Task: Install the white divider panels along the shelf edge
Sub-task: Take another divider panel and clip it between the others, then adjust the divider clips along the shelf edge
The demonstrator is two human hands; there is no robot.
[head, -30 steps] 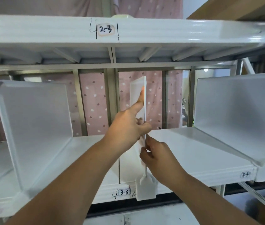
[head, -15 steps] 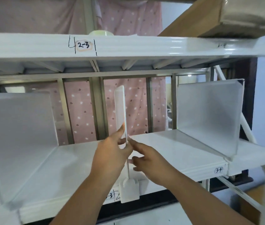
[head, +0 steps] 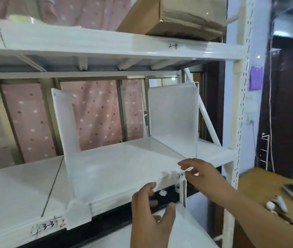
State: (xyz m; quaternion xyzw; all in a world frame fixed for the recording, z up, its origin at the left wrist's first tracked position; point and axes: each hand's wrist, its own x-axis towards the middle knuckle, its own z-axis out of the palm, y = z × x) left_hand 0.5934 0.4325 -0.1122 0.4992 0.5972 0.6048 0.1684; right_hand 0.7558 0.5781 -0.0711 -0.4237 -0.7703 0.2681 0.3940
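i've got both hands at the shelf edge (head: 124, 196), by the right divider (head: 173, 119). left hand (head: 151, 217) and right hand (head: 203, 174) are loosely open, holding nothing. the panel looks thin, light, stiff and slick; i'd grip its front clip.

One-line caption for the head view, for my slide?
Both hands, left and right, reach the shelf edge beside an upright white divider panel.
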